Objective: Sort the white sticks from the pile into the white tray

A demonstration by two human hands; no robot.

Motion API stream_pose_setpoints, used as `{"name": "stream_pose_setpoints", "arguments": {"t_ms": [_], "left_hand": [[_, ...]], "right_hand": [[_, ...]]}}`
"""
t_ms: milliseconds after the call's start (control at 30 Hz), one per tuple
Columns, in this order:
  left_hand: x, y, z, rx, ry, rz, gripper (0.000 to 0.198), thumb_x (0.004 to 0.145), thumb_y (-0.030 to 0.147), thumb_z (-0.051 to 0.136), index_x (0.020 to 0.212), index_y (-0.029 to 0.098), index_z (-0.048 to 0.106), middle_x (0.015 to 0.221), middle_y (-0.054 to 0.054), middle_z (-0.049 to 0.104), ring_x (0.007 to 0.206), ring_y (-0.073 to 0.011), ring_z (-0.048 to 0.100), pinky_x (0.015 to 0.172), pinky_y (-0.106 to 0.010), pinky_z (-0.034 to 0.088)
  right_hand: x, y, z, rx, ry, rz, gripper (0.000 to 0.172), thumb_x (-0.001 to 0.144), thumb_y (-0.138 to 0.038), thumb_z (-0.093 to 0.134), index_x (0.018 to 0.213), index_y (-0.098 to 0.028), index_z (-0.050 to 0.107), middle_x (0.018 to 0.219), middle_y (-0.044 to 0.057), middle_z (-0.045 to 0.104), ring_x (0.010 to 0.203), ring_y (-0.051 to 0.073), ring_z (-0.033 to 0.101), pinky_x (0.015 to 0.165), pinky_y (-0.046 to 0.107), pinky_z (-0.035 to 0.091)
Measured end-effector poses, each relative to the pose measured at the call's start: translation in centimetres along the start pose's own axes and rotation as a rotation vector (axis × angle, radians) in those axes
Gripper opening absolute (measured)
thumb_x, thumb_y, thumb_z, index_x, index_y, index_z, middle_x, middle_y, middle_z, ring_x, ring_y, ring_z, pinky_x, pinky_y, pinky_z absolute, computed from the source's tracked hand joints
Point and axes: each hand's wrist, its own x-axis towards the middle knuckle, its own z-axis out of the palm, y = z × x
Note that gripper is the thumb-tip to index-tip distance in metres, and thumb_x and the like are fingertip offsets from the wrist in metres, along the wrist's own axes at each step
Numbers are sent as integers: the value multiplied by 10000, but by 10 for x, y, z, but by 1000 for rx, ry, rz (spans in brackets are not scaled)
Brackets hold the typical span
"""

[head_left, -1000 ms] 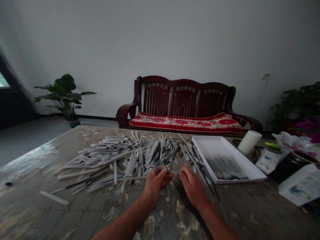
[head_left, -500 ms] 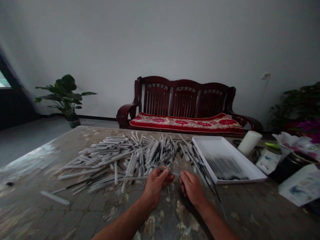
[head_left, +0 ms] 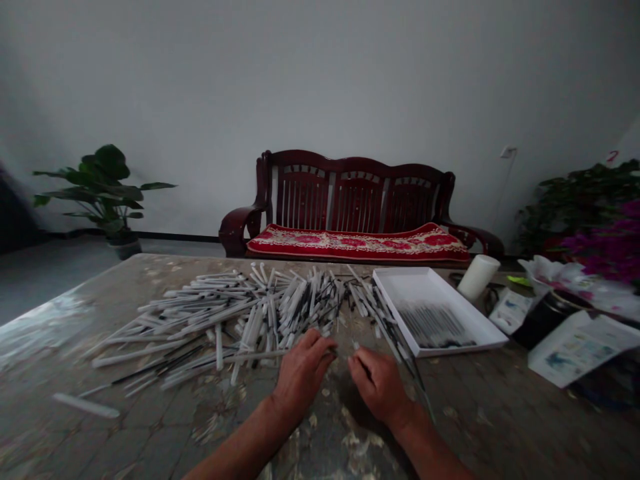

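Our left hand (head_left: 306,365) is bent over the table (head_left: 165,427), back toward us; we cannot tell whether its fingers grip anything. Our right hand (head_left: 379,385) pinches a slim pale piece (head_left: 356,345), mostly hidden, just in front of a heap of sticks (head_left: 225,317) reaching toward the far edge. Along our right side, a white tray (head_left: 415,287), white roll (head_left: 479,277), dark cup (head_left: 537,327) and printed boxes (head_left: 570,353) crowd the table, their writing too small to read.

From my end I can see a dimly lit pale wall (head_left: 320,80), a dark wooden bench (head_left: 356,197) with a red patterned cover (head_left: 360,244), and a potted plant (head_left: 111,191) standing on the grey floor (head_left: 30,280) to the left.
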Motion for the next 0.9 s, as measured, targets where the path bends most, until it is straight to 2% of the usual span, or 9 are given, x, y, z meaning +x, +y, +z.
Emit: {"name": "stream_pose_setpoints", "arguments": {"t_ms": [67,133,233,300,400,533,633,733,900], "left_hand": [[-1,0,-1,27,-22,6,148,794,207,622,858,278,736,829,-41,640,807,-203,617,740,-275,452],[-1,-2,-1,-23,40,-36,124,802,241,612,848,259,726,830,-42,645,791,-200,616,740,-280,454],[1,-5,3,-216,190,-177,140,796,328,609,833,216,684,746,-20,631,683,-178,592,666,-278,462],[3,-4,7,-393,215,-309,238,777,412,613,849,192,669,637,12,593,576,-158,554,579,-267,451],[5,-1,13,-616,204,-465,373,708,513,659,838,164,679,579,29,573,528,-142,537,511,-250,439],[8,-2,15,-808,270,-593,450,590,540,763,803,151,682,673,0,640,611,-139,596,529,-234,470],[10,-5,13,-929,331,-681,494,499,508,835,795,152,664,690,6,650,612,-129,621,539,-227,487],[12,-6,11,-997,374,-733,501,457,463,876,776,150,648,675,16,647,609,-122,635,548,-220,501],[12,-5,11,-1034,348,-759,510,434,447,897,759,135,656,652,11,654,601,-119,644,551,-213,514]], "right_hand": [[-1,1,-5,72,-71,23,401,981,-389,337,696,-219,563,629,-6,585,602,138,550,594,242,344],[1,9,-12,72,-63,134,398,991,-395,303,779,-223,594,692,1,626,668,154,593,621,244,370],[4,26,-18,-92,2,327,260,955,-369,412,936,-228,629,854,20,683,813,181,639,707,259,402],[5,33,-16,-220,-23,378,222,912,-351,510,1055,-227,626,972,38,686,889,190,643,752,265,410],[6,30,-6,-394,-101,335,238,877,-372,583,1058,-226,637,1047,56,662,950,206,632,771,275,415],[10,20,4,-523,-132,225,112,885,-297,581,931,-227,656,990,51,652,961,221,619,772,290,416],[13,21,6,-528,-80,201,64,881,-221,576,884,-216,640,951,49,658,937,225,617,765,298,415],[13,27,7,-420,17,207,47,880,-198,583,898,-211,624,914,40,674,907,216,626,766,294,420],[10,31,12,-230,163,131,64,877,-185,588,920,-213,625,900,31,685,870,196,635,778,290,438]]}}
